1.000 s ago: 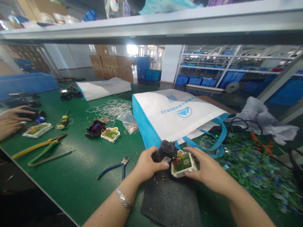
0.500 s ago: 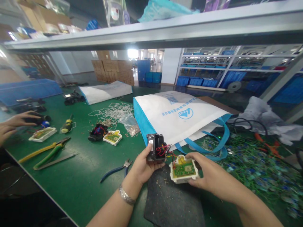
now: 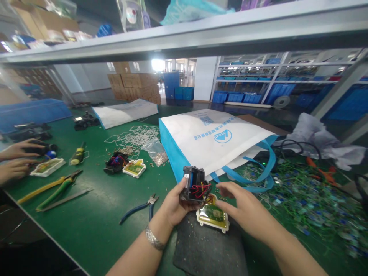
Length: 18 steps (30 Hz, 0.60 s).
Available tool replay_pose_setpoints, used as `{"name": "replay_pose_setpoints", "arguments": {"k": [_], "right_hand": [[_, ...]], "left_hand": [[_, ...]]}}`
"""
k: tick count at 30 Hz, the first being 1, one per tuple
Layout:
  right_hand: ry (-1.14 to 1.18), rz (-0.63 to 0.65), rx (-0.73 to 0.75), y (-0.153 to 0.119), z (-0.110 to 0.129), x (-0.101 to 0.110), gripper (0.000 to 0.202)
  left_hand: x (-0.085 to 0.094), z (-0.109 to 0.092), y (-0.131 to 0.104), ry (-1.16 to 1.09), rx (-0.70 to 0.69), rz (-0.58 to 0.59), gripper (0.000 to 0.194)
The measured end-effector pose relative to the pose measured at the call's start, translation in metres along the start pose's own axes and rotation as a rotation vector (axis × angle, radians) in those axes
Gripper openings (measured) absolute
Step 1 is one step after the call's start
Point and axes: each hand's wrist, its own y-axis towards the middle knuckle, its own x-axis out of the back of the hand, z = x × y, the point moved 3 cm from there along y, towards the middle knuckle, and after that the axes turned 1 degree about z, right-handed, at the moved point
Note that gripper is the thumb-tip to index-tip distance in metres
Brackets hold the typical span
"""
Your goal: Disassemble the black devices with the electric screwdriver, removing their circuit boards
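The left hand's fingers (image 3: 181, 191) wrap the black housing (image 3: 196, 184), its open side showing red wires, at the lower centre of the frame. The right hand (image 3: 240, 205) has thumb and fingers parted, with nothing gripped, just beside the white-framed circuit board (image 3: 213, 215); whether a fingertip touches it I cannot tell. Below both lies a dark mat (image 3: 209, 249). To the left, blue-handled cutters (image 3: 139, 209) rest on the green table (image 3: 106, 214); beyond them sit a second black housing (image 3: 115, 163) and board (image 3: 134, 168). Above the hands is a white-and-blue bag (image 3: 212, 142); green scraps (image 3: 313, 203) spread at right. At far left, another person's hands (image 3: 17, 161) hold a black part.
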Motion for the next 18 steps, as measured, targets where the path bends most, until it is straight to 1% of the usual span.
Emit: {"name": "replay_pose_setpoints", "arguments": {"k": [3,6,8,11,13,15,18], "right_hand": [[0.112,-0.09,0.059,0.005,0.01,-0.011,0.021],[0.181,-0.121,0.088,0.006,0.014,-0.013,0.016],[0.202,-0.129,0.081,0.006,0.014,-0.01,0.018],[0.196,-0.123,0.063,0.007,0.01,-0.005,0.019],[0.174,-0.117,0.053,0.007,0.008,0.001,0.02],[0.15,-0.143,0.029,0.006,0.004,0.011,0.023],[0.129,-0.262,-0.054,-0.001,-0.009,0.038,0.033]], "left_hand": [[0.0,0.001,0.0,0.024,0.007,0.03,0.045],[0.0,0.001,0.0,0.053,-0.004,0.042,0.045],[0.001,-0.002,-0.001,0.082,-0.044,0.025,0.046],[0.002,-0.009,-0.004,0.156,-0.148,0.002,0.042],[0.001,-0.015,-0.006,0.217,-0.224,0.021,0.038],[0.0,-0.021,-0.007,0.28,-0.277,0.032,0.036],[0.002,-0.027,-0.007,0.404,-0.302,-0.022,0.038]]}}
